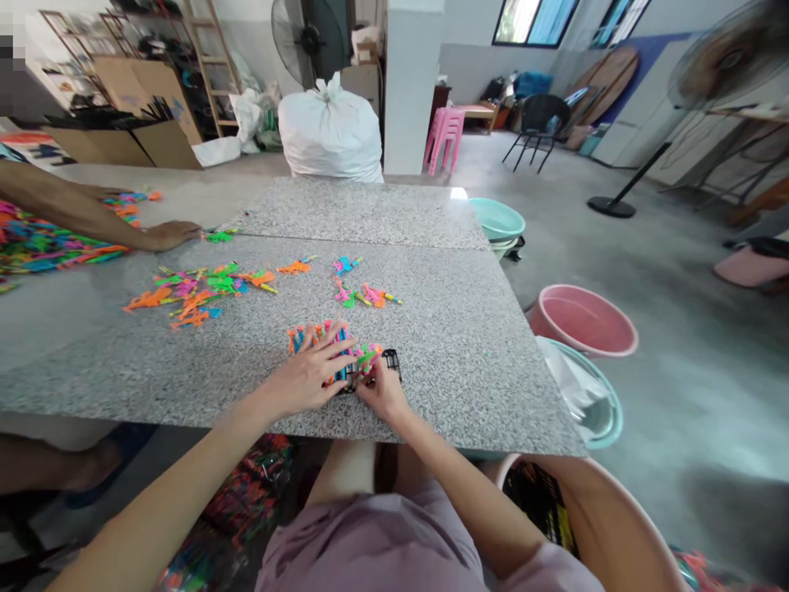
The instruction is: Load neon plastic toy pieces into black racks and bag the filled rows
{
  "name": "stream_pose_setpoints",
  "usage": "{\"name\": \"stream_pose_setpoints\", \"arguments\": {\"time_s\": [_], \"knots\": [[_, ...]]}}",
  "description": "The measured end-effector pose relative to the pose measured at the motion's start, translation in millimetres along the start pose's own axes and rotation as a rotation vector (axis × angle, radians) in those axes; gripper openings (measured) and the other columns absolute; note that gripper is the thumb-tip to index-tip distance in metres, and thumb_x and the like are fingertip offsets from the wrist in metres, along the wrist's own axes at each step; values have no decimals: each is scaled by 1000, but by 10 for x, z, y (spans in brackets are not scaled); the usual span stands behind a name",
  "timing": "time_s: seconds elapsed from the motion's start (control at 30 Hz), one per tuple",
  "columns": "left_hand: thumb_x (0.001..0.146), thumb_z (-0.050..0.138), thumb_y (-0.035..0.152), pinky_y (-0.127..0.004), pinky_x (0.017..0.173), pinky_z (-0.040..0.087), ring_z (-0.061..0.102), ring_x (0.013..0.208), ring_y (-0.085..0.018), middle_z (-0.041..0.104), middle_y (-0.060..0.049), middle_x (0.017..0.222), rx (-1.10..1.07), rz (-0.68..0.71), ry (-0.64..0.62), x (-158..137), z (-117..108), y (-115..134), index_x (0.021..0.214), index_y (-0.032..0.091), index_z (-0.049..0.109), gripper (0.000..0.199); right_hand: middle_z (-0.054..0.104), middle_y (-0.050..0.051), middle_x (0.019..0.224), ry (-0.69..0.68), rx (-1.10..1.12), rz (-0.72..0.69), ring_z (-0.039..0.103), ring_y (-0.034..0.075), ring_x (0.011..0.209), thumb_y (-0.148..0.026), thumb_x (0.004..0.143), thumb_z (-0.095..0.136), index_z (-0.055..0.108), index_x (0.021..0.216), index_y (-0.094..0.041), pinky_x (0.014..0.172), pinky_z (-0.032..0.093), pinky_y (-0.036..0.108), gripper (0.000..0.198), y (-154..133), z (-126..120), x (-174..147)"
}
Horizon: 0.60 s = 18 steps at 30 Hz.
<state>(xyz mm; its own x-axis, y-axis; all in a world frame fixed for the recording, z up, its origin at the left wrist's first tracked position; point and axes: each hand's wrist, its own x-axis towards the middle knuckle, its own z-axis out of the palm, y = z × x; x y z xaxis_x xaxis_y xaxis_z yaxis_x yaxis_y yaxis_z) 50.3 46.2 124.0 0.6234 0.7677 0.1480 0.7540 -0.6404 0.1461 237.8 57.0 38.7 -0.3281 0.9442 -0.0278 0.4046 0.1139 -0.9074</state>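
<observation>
A black plastic tray (392,362) lies near the table's front edge, with a row of small colourful plastic toys (299,339) standing in its left part. My left hand (308,372) rests over that row, its fingers spread on top of the toys. At the tray's right part, my right hand (383,390) pinches a green and pink plastic toy (368,357). The fingertips partly hide where this toy meets the tray. Beyond the hands lie a few loose toys, among them a pink and orange one (373,296) and a blue and pink one (346,265).
A pile of loose toys (209,288) spreads left of centre on the speckled table (456,353). Further left, a co-worker's hand (171,235) reaches by a bigger heap (55,238). Right of the table stand a pink basin (585,321) and a large tub (616,510).
</observation>
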Motion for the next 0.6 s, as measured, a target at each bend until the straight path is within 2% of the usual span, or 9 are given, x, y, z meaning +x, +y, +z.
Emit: {"name": "stream_pose_setpoints", "arguments": {"time_s": [0.13, 0.33, 0.47, 0.53, 0.6], "knots": [[92, 54, 20, -67, 122, 4, 23, 152, -33, 55, -13, 147, -10, -1, 61, -3, 34, 50, 126, 18, 64, 36, 67, 0, 71, -34, -268, -13, 64, 16, 65, -16, 79, 59, 57, 99, -19, 62, 42, 22, 20, -15, 1, 32], [89, 51, 17, -64, 124, 1, 24, 152, -34, 55, -17, 147, -3, -15, 92, 3, 75, 65, 132, 10, 59, 44, 70, 3, 74, -24, -427, -25, 65, 19, 65, -21, 77, 64, 58, 108, -17, 60, 39, 24, 32, -112, 62, 101], [91, 49, 18, -66, 123, 3, 23, 152, -35, 55, -17, 146, -12, -33, 82, 11, 49, 93, 129, 10, 61, 40, 67, 3, 65, -20, -440, 58, 63, 18, 62, -19, 75, 65, 63, 80, -19, 56, 37, 24, 5, -149, -14, 109], [92, 48, 17, -67, 123, 3, 24, 152, -35, 56, -17, 145, -15, -44, 77, 18, 35, 113, 127, 9, 62, 39, 65, 2, 62, -10, -413, 104, 62, 17, 60, -21, 77, 63, 61, 69, -20, 54, 36, 23, 9, -142, -51, 93], [91, 47, 16, -68, 122, 4, 24, 152, -36, 57, -17, 144, -15, -47, 82, 23, 25, 128, 125, 8, 63, 38, 65, 2, 63, 7, -411, 88, 62, 16, 61, -22, 79, 61, 62, 68, -20, 55, 36, 23, 11, -128, -61, 77]]}}
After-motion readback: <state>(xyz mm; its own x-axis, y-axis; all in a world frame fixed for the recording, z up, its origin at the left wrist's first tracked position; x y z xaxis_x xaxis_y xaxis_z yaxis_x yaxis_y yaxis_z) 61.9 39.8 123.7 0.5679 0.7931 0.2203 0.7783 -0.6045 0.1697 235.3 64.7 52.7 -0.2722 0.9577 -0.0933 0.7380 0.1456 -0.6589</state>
